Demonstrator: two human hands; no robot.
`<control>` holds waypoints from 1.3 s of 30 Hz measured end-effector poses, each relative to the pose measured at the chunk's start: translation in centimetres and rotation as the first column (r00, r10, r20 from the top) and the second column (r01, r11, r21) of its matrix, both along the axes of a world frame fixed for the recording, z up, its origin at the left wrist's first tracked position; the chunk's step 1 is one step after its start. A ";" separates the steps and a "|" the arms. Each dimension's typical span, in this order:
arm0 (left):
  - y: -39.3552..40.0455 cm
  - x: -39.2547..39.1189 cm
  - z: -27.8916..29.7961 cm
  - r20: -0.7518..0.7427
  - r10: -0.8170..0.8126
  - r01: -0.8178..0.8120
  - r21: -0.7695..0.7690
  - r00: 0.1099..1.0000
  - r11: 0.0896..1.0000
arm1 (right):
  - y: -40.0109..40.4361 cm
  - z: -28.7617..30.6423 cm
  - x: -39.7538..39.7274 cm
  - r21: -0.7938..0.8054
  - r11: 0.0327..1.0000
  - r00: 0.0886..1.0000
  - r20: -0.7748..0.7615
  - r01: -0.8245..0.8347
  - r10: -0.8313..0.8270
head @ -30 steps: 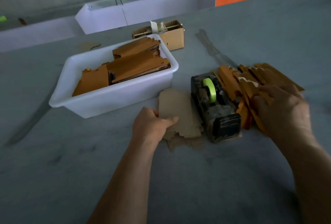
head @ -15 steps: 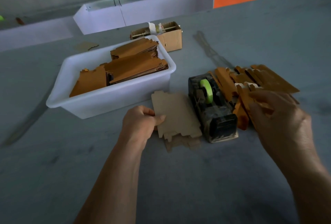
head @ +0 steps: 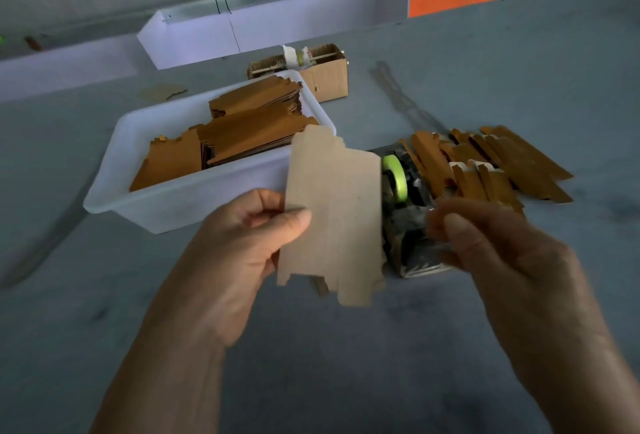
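My left hand (head: 242,246) pinches the left edge of a flat pale cardboard blank (head: 336,211) with tabs at top and bottom, held up off the grey table. My right hand (head: 502,253) hovers just right of the blank, blurred, fingers loosely curled with nothing seen in them. Behind the blank stands a dark tape dispenser (head: 408,232) with a green tape roll (head: 394,173). A sliver of another blank (head: 320,286) lies on the table beneath.
A white plastic tub (head: 114,187) at the left holds stacks of brown cardboard blanks (head: 249,132). A heap of folded orange-brown pieces (head: 502,163) lies right of the dispenser. A small open cardboard box (head: 329,76) and a long white trough (head: 277,28) sit further back.
My left hand has lifted the top blank off the table and turned it upright. My right hand has left the heap of folded pieces and moved left toward the blank.
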State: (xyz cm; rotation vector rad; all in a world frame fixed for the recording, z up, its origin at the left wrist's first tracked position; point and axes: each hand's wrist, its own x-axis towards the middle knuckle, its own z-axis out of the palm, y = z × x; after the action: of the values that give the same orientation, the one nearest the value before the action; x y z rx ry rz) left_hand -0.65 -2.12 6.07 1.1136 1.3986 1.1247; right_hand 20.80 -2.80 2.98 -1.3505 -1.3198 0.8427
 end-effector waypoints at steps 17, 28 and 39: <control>-1.6 4.9 -1.9 0.112 -0.032 0.043 -0.096 0.993 0.994 | -1.1 -0.8 -1.5 -0.213 0.915 0.874 -0.430 -0.342 0.226; -1.8 5.5 -2.7 0.086 0.046 -0.041 -0.051 0.995 0.998 | -1.3 -1.4 -1.8 -0.125 0.985 0.993 0.006 -0.118 0.119; -2.3 7.2 -2.7 0.075 0.082 -0.080 -0.033 0.994 0.996 | -2.7 -0.7 -3.7 0.043 0.987 0.988 -0.030 -0.153 0.154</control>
State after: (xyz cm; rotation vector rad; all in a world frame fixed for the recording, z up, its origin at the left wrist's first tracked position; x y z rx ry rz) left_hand 6.53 -4.42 3.38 0.9900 1.4072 1.1881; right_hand 17.08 -5.51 2.32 -1.2098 -1.4210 0.9340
